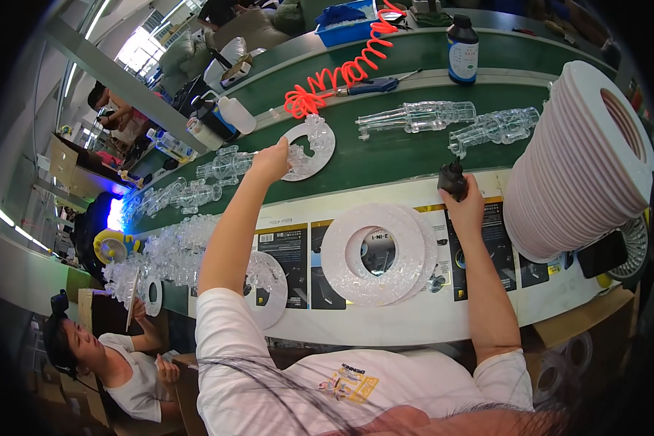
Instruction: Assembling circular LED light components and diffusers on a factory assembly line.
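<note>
Nearby, a tall white ring stack (563, 182) flanks the right hand (468, 208).

The black bottle (462, 27) at the back bears printed characters on its blue and white label (463, 59). On the counter (385, 321), black printed panels (295, 263) with yellow strips carry fine pale lettering and a barcode (267, 237). Larger white characters show through the hole of a white speckled ring (341, 269). Dark lettering tops the yellow emblem (360, 389) on the white shirt (421, 378).
</note>
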A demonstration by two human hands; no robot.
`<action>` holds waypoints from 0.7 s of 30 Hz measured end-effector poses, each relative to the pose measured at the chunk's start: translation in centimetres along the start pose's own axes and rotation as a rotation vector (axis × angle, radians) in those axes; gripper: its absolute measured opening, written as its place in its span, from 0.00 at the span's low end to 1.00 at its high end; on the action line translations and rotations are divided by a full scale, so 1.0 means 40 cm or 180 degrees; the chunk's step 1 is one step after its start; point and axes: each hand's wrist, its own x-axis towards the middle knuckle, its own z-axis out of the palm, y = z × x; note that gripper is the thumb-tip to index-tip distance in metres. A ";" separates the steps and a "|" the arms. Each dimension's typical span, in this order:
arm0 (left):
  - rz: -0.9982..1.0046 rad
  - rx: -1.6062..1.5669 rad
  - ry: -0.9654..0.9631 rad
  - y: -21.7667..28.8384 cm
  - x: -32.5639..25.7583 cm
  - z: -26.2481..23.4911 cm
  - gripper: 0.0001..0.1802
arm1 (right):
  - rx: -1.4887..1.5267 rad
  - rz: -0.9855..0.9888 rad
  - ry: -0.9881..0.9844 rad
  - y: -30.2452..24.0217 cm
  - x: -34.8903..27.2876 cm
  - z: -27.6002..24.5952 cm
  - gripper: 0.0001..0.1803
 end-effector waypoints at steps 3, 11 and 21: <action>-0.0013 -0.0081 0.0024 -0.009 0.001 0.010 0.28 | -0.0036 -0.0027 0.0014 0.005 0.001 0.002 0.20; -0.0041 -0.0144 0.0115 -0.016 -0.005 0.014 0.34 | -0.0004 -0.0155 0.0153 0.008 0.001 0.001 0.18; 0.0011 -0.0191 0.0332 -0.063 -0.029 0.008 0.42 | -0.0067 -0.0146 0.0118 0.006 0.002 0.004 0.19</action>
